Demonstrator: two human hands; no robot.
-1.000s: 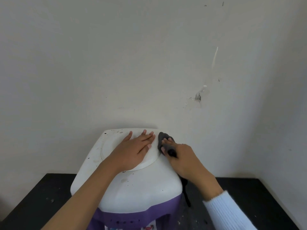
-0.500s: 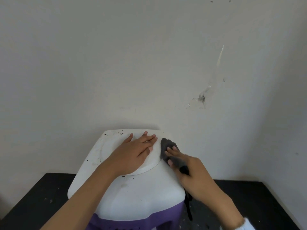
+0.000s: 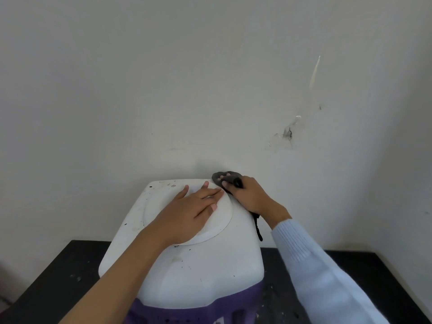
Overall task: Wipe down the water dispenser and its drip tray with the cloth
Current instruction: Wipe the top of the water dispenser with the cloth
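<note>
The water dispenser [image 3: 187,270] has a white, dirt-speckled top with a round lid and a purple body below. My left hand [image 3: 187,211] lies flat on the round lid, fingers straight. My right hand [image 3: 251,197] grips a dark grey cloth [image 3: 222,177] and presses it on the dispenser's far right corner, close to the wall. A strip of the cloth hangs down the right side under my wrist. The drip tray is out of view.
The dispenser stands on a black counter [image 3: 58,277] against a white wall [image 3: 163,90] with a chipped patch [image 3: 287,134]. A second wall [image 3: 416,183] closes the corner on the right.
My right hand slid the cloth toward me along the right edge, then back out to the far right corner. My left hand stayed flat on the lid.
</note>
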